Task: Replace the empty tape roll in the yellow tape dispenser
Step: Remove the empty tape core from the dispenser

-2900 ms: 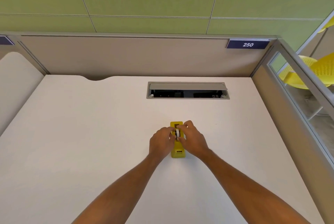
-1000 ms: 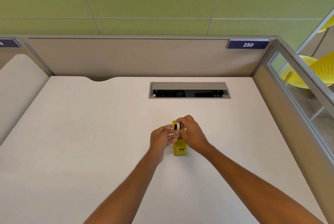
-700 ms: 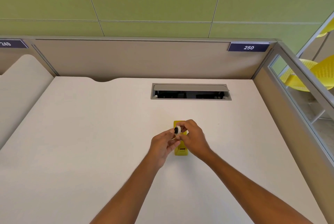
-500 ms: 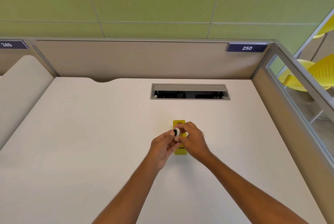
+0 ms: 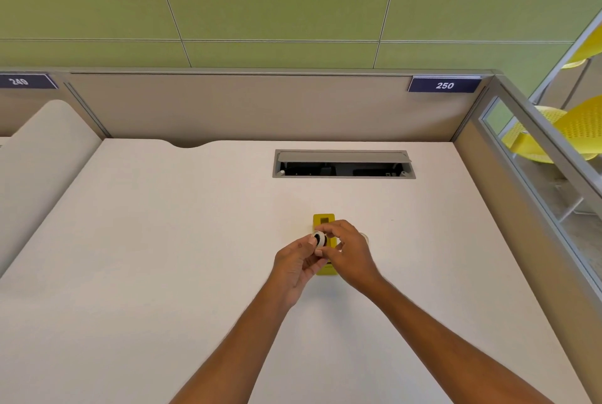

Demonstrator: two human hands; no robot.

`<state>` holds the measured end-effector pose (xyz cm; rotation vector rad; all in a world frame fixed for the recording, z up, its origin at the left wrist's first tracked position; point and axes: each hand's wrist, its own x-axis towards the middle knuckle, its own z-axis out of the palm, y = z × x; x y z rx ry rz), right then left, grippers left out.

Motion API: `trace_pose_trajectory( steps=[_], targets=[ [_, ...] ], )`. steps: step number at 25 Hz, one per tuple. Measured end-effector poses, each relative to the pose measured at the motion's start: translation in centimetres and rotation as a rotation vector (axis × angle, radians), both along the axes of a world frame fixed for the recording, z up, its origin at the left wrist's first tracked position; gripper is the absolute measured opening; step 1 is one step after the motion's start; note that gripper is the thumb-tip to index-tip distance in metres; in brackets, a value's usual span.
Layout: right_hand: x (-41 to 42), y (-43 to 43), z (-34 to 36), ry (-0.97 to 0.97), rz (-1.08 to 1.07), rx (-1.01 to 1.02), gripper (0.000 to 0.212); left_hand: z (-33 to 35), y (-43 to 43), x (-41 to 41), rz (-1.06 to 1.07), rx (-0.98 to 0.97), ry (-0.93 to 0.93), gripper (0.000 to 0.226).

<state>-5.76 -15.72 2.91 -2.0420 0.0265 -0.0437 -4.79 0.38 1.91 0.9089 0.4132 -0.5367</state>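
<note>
The yellow tape dispenser (image 5: 323, 221) lies on the white desk (image 5: 163, 240), its middle hidden behind my hands. Just above it I hold a small white tape roll with a dark core (image 5: 318, 238). My left hand (image 5: 298, 262) pinches the roll from the left with thumb and fingers. My right hand (image 5: 348, 252) grips it from the right and over the top. A faint clear round thing (image 5: 364, 236) shows on the desk just right of my right hand; I cannot tell what it is.
A grey cable hatch (image 5: 343, 164) stands open in the desk behind the dispenser. Beige partition walls (image 5: 254, 107) enclose the desk at the back and right, with a "250" label (image 5: 443, 85). Yellow chairs (image 5: 576, 130) sit beyond the glass at right.
The roll came up out of the dispenser, where both hands were pressed 2.9 s ago. It now sits slightly left of the dispenser, held between both hands.
</note>
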Motion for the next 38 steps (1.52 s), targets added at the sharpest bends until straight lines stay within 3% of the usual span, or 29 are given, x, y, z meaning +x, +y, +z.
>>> trace_pose_trajectory(
  steps=[17, 24, 28, 32, 38],
  targets=[
    [0.0, 0.4, 0.0, 0.028, 0.028, -0.078, 0.046, 1.0, 0.6, -0.2, 0.013, -0.099, 0.138, 0.041],
    [-0.2, 0.7, 0.7, 0.001, 0.072, -0.138, 0.045, 1.3, 0.3, -0.1, 0.026, -0.122, 0.153, 0.027],
    [-0.2, 0.8, 0.9, 0.021, 0.066, -0.120, 0.048, 1.5, 0.4, -0.1, 0.033, -0.133, 0.153, 0.036],
    [-0.2, 0.8, 0.8, 0.070, 0.054, -0.033, 0.050, 1.4, 0.9, -0.1, 0.006, -0.094, 0.138, 0.040],
    [1.2, 2.0, 0.8, 0.041, 0.067, -0.018, 0.047, -0.6, 3.2, -0.9, 0.067, 0.053, 0.201, 0.028]
  ],
)
